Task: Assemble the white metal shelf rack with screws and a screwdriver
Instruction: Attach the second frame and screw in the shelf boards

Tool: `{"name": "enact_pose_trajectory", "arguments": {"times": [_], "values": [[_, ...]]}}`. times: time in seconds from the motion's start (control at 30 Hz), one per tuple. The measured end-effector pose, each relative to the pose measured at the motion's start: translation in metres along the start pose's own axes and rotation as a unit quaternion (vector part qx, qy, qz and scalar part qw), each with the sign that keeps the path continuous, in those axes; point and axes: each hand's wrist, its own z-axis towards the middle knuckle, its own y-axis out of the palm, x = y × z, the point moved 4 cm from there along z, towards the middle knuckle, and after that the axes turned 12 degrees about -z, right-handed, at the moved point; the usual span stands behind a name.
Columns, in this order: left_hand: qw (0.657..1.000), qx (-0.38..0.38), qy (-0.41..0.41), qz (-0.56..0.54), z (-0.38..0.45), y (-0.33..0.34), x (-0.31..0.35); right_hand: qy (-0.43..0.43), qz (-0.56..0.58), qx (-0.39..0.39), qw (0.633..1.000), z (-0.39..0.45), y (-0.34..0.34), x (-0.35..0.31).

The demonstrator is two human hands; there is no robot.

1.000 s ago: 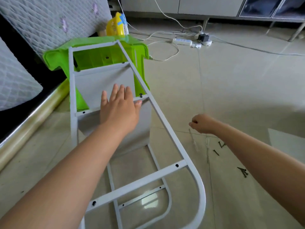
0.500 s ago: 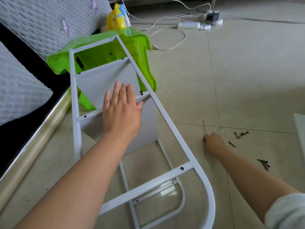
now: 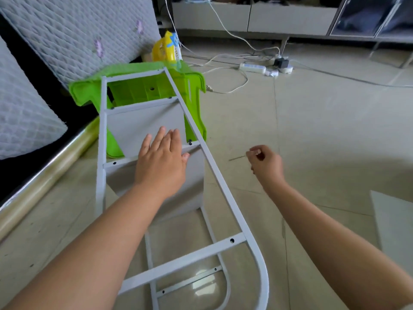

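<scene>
The left hand (image 3: pixel 162 161) is being laid flat, palm down, on a crossbar of the white metal shelf rack (image 3: pixel 223 193), fingers straight and close together, thumb tip pointing toward the long right rail; the forearm is being stretched in from the lower left. The right hand (image 3: pixel 266 163) is being held up off the floor, just right of that rail, fingers curled, with a thin screw (image 3: pixel 237 158) being pinched between thumb and fingertips, its shaft pointing left toward the rack. The rack is being propped at a slant, its far end leaning on a green plastic stool (image 3: pixel 194 95), its rounded near end low by the floor tiles (image 3: pixel 312 135); a grey shelf panel (image 3: pixel 143 121) is being seen under the pressing palm, and a dark screw head (image 3: pixel 190 141) is sitting in the crossbar just beyond the fingertips. A yellow bottle (image 3: pixel 164 50) is standing behind the stool; blue marks on it are too blurred to be read. A white power strip (image 3: pixel 252 68) with trailing cables is lying further back.
</scene>
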Motion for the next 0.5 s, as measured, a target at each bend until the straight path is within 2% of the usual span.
{"name": "enact_pose_trajectory", "arguments": {"times": [0.1, 0.2, 0.27, 0.37, 0.5], "values": [[1.0, -0.017, -0.005, -0.013, 0.0, -0.002, 0.002, -0.057, 0.1, 0.022, 0.993, 0.0, -0.021, -0.051], [0.999, -0.027, 0.002, -0.024, -0.001, -0.005, 0.002, -0.116, 0.152, 0.064, 0.98, -0.003, -0.034, -0.098], [0.999, -0.03, 0.006, -0.035, -0.002, -0.006, 0.001, -0.165, 0.134, 0.064, 0.975, -0.006, -0.035, -0.129], [0.998, -0.038, 0.01, -0.049, -0.004, -0.008, 0.0, -0.244, 0.027, 0.053, 0.968, -0.008, -0.031, -0.167], [0.995, -0.069, 0.037, -0.065, -0.002, -0.014, -0.004, -0.287, -0.013, 0.099, 0.953, -0.015, -0.037, -0.188]]}}
